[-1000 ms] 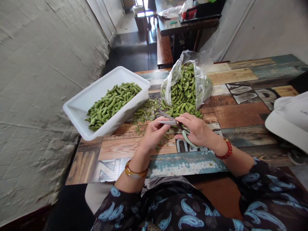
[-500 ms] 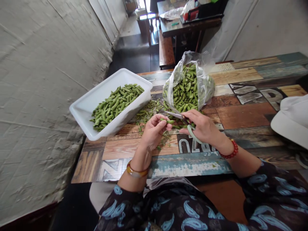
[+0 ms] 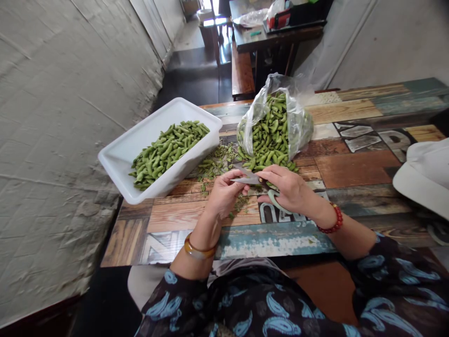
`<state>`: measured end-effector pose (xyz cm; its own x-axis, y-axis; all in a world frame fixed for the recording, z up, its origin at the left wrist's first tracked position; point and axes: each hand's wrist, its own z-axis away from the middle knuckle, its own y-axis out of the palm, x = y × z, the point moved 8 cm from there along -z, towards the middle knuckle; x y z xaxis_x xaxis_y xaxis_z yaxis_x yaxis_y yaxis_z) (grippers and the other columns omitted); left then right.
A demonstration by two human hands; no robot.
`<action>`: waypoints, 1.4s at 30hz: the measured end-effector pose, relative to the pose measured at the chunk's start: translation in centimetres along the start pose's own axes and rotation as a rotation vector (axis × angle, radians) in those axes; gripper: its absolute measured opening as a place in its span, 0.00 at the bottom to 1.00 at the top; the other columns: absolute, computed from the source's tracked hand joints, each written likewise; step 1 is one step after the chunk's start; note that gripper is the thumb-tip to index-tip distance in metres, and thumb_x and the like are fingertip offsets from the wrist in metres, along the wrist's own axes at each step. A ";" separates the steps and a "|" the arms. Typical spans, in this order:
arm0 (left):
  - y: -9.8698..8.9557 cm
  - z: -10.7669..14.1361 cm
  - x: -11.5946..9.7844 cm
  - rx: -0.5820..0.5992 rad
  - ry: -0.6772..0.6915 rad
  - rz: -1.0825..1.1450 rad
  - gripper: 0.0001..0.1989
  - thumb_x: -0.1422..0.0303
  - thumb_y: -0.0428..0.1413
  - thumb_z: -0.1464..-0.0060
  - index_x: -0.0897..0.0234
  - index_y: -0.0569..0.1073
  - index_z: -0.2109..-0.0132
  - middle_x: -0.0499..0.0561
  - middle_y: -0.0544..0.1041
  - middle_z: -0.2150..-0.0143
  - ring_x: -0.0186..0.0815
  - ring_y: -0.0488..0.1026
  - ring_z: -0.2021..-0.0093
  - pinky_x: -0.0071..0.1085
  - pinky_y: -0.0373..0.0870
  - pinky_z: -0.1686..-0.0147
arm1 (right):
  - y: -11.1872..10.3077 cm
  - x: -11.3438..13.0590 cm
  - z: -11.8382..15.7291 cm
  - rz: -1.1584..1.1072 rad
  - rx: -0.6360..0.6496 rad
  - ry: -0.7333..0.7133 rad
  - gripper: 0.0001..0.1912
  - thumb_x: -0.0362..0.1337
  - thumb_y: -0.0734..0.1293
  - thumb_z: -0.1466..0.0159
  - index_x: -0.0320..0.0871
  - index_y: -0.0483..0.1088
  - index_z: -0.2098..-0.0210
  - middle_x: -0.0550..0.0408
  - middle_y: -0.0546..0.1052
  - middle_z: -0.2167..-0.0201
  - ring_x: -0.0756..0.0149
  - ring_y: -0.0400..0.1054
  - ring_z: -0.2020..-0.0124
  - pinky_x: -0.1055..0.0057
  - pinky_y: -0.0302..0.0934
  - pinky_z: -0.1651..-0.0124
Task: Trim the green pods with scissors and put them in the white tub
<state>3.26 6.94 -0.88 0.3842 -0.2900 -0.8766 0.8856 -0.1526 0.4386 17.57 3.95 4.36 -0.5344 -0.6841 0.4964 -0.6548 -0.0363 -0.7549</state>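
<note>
My left hand (image 3: 224,195) has its fingers pinched on a green soybean pod, now mostly hidden behind scissor blades. My right hand (image 3: 289,188) grips scissors (image 3: 245,179) with pale green handles. Their blades are parted and reach to my left fingertips, around the pod's place. Left of my hands stands a white plastic tub (image 3: 189,171) with a heap of pods (image 3: 171,152) in it. Beyond my right hand, a clear plastic bag (image 3: 303,124) lies with its mouth facing me, and pods (image 3: 270,135) spill from it. Small green trimmings (image 3: 219,158) are scattered between tub and bag.
The patterned wooden table (image 3: 354,171) meets a rough pale wall (image 3: 63,117) on the left. A white cap (image 3: 424,171) is at the right edge. Farther off are a bench (image 3: 242,75) and a second table (image 3: 277,41) with things on it.
The scissors have moved left and slightly down, so their blades now cover the pod at my left fingertips. My right hand has shifted left with them; my left hand has barely moved.
</note>
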 end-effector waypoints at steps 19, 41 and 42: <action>0.5 0.1 0.2 0.071 -0.011 -0.036 0.18 0.61 0.68 0.51 0.65 0.68 0.63 0.45 0.76 0.75 0.23 0.66 0.83 0.18 0.56 0.85 | 0.0 -0.3 0.1 0.036 0.009 0.018 0.25 0.42 0.72 0.37 0.44 0.67 0.43 0.44 0.74 0.53 0.51 0.70 0.53 0.52 0.68 0.50; 0.2 0.1 0.3 0.077 0.029 -0.157 0.17 0.61 0.68 0.53 0.66 0.70 0.65 0.47 0.77 0.75 0.22 0.62 0.83 0.20 0.53 0.81 | -0.2 -0.2 0.1 0.064 0.015 -0.002 0.25 0.43 0.72 0.38 0.42 0.68 0.44 0.44 0.74 0.55 0.51 0.70 0.55 0.53 0.68 0.51; 0.2 0.1 0.4 0.078 0.027 -0.158 0.17 0.61 0.68 0.53 0.66 0.71 0.65 0.47 0.77 0.75 0.22 0.62 0.83 0.20 0.53 0.81 | -0.2 -0.2 0.1 0.061 0.012 -0.001 0.25 0.42 0.72 0.38 0.43 0.68 0.44 0.44 0.74 0.56 0.51 0.70 0.55 0.53 0.68 0.52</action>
<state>3.55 6.66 -1.09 0.2496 -0.2312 -0.9404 0.9129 -0.2677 0.3081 17.89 4.03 4.39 -0.5726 -0.6861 0.4488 -0.6146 -0.0030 -0.7888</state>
